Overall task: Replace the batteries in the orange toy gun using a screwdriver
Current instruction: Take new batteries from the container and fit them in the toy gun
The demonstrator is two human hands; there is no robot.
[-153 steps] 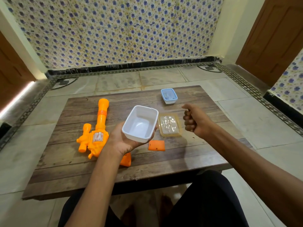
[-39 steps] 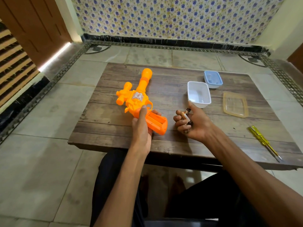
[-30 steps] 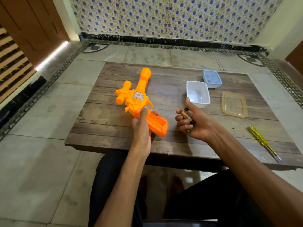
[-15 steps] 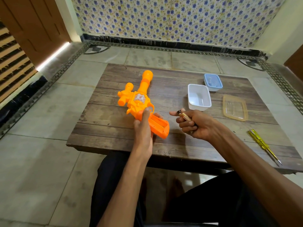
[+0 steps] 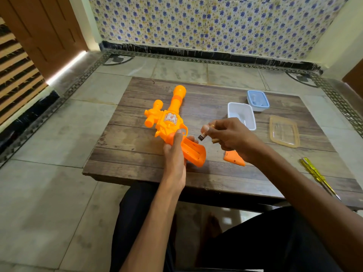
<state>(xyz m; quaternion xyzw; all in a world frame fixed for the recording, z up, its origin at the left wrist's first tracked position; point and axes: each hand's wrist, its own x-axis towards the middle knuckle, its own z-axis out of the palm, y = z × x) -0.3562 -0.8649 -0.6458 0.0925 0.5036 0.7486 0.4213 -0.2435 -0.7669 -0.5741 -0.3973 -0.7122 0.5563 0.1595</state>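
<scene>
Toy gun, bright orange, with open grip compartment.

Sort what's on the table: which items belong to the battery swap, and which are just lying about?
In the job: orange toy gun, gripped by the left hand; batteries in the right hand; orange cover; yellow screwdriver.
Lying about: open white tub, clear lid, blue-lidded box.
</scene>
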